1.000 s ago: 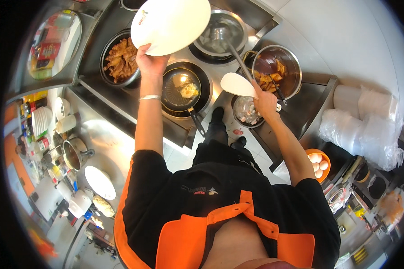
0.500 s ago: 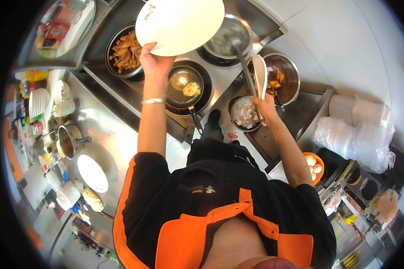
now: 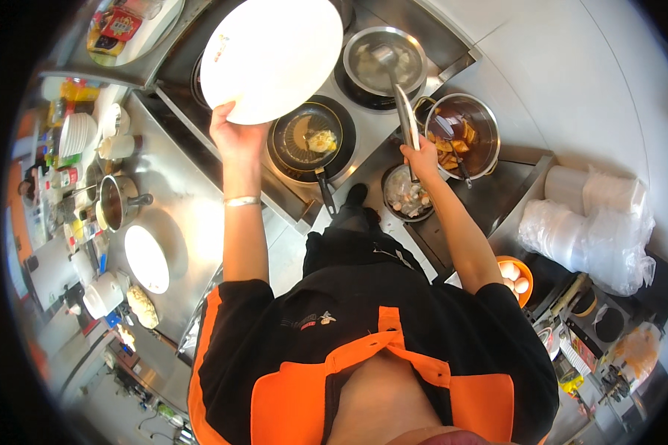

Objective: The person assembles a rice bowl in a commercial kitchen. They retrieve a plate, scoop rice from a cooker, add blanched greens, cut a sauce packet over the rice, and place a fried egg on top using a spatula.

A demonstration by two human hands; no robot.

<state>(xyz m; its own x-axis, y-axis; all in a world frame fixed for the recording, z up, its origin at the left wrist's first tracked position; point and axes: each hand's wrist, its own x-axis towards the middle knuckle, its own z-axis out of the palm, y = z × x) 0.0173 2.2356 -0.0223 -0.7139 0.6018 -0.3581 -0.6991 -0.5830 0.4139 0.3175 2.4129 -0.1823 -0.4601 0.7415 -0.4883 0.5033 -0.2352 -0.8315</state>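
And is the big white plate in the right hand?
No, the left hand holds the plate, while the right hand grips a ladle.

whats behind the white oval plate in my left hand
A dark pot peeks out past the left edge of the white oval plate, and steel stovetop shows around it. The pot's contents and whatever else lies directly behind the plate are covered.

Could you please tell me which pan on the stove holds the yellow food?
The black frying pan right of the left hand; its dark inside sets it apart from the steel pan farther back.
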